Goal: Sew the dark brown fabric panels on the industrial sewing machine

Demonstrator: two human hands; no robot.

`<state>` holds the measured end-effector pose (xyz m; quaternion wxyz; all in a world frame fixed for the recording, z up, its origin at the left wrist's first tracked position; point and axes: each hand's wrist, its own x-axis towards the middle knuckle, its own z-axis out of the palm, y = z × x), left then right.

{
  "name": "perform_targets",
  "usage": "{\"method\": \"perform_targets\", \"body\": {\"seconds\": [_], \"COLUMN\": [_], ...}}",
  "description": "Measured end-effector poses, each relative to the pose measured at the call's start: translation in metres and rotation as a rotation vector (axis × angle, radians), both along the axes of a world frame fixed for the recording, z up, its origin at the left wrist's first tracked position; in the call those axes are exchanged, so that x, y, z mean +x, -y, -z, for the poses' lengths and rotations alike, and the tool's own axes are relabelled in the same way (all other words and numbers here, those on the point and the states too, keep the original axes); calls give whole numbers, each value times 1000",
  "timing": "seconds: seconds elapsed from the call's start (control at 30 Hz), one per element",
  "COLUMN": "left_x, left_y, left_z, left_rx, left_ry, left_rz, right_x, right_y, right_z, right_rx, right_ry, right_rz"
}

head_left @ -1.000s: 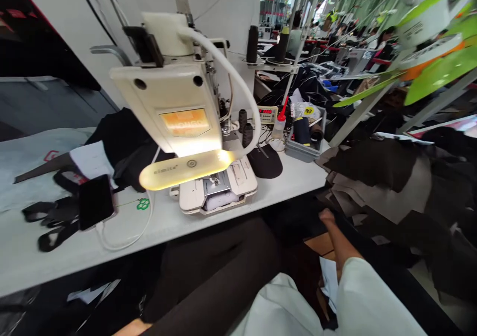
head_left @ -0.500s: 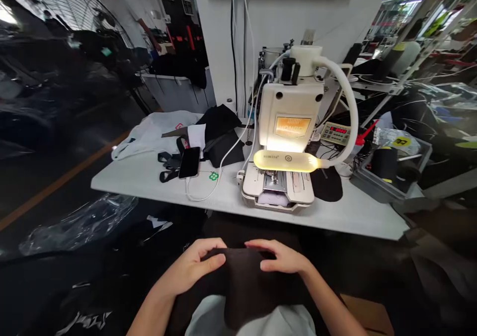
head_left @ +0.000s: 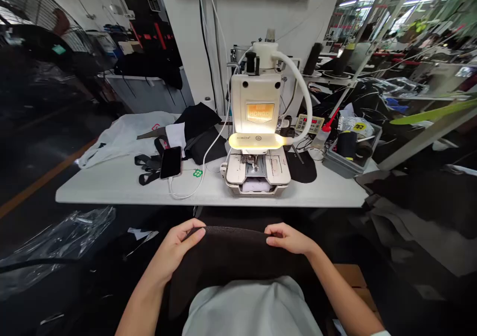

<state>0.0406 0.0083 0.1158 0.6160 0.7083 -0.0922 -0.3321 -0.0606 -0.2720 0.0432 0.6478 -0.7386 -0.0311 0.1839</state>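
A dark brown fabric piece (head_left: pixel 234 249) spans the space between my hands, in front of the table edge and above my lap. My left hand (head_left: pixel 181 244) pinches its upper left corner between thumb and fingers. At the upper right corner, my right hand (head_left: pixel 286 237) pinches it the same way. The top edge between them is nearly straight, bowing slightly. Beyond the fabric stands a white sewing machine (head_left: pixel 257 97) with its lamp (head_left: pixel 257 141) lit; neither hand touches it.
On the white table (head_left: pixel 122 189) lie a phone (head_left: pixel 171 162) on a white cable, black fabric (head_left: pixel 199 122), straps and a white bag (head_left: pixel 122 132). At right sit a dark fabric piece (head_left: pixel 301 166) and a grey bin (head_left: pixel 341 162) with thread. Clear plastic (head_left: pixel 78 231) hangs low left.
My hands have moved apart and slightly up, drawing the fabric's top edge out wide between them. The view has turned right, so the machine and table appear further left.
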Motion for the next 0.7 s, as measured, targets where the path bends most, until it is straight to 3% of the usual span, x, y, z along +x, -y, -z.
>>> {"method": "perform_targets", "body": {"seconds": [0.1, 0.27, 0.5, 0.7], "left_x": [5, 19, 45, 64], "left_y": [-1, 6, 18, 30], "left_z": [0, 0, -12, -21], "left_rx": [45, 52, 128, 33], "left_ry": [42, 66, 166, 241], "left_rz": [6, 74, 302, 277], "right_x": [-3, -3, 4, 16], "right_y": [-2, 3, 30, 50], "right_z": [-6, -37, -74, -91], "right_rx": [33, 31, -130, -215], "right_ry": [25, 127, 261, 293], "right_rz": [171, 379, 517, 576]}}
